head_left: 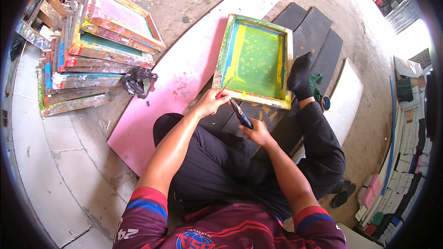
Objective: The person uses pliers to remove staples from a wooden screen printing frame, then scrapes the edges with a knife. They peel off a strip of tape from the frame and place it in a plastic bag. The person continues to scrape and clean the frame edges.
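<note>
My left hand (210, 103) is closed in a pinch around a small thin strip (225, 86), whose tip points up and away; a bit of red shows at the fingertips. My right hand (258, 133) grips a blue-handled tool with a dark metal head (241, 115), which looks like pliers. Its head reaches up close to the left fingertips; whether it touches the strip I cannot tell. Just beyond both hands lies a wooden screen-printing frame (289, 57) with green, yellow-spotted mesh. Small tan scraps (266, 110) are scattered by its near edge.
Several paint-stained frames (92, 71) are stacked at the left, with a crumpled black plastic bag (138, 83) beside them. A pink board (184, 64) and dark sheets (318, 27) lie on the floor. My foot in a black sock (301, 74) rests against the frame's right side, near a small round container (325, 103).
</note>
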Motion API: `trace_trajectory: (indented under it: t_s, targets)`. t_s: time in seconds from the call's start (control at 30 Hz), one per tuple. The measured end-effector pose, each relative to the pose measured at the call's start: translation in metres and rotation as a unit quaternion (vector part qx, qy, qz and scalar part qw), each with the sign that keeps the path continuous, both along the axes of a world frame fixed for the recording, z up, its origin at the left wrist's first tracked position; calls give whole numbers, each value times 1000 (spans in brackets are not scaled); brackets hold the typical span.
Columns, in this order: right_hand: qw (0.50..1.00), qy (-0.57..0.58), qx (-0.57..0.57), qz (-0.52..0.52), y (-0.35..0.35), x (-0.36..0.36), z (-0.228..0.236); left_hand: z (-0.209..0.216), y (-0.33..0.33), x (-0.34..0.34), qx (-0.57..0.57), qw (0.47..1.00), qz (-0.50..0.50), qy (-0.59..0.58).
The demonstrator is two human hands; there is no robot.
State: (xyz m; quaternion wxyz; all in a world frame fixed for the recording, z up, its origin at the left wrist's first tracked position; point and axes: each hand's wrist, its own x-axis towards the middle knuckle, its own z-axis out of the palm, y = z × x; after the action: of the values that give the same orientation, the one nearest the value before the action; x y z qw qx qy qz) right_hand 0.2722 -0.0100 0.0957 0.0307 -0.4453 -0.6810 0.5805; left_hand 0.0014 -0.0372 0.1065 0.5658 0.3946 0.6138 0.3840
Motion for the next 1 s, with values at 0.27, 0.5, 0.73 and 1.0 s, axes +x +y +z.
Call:
trace_trajectory:
  t_s: [0.27,0.5,0.73,1.0]
  targets:
    - [983,51,-178,-1,11,10,6,-19,2,-6,3,1000,31,2]
    - [984,-23,-176,-32,48,41,13,-33,6,-60,-26,947,312,69]
    - [970,16,-236,-48,71,57,21,-43,8,-87,-92,905,411,59]
    - [960,-12,-281,-11,91,57,22,-83,7,-101,-139,870,451,144]
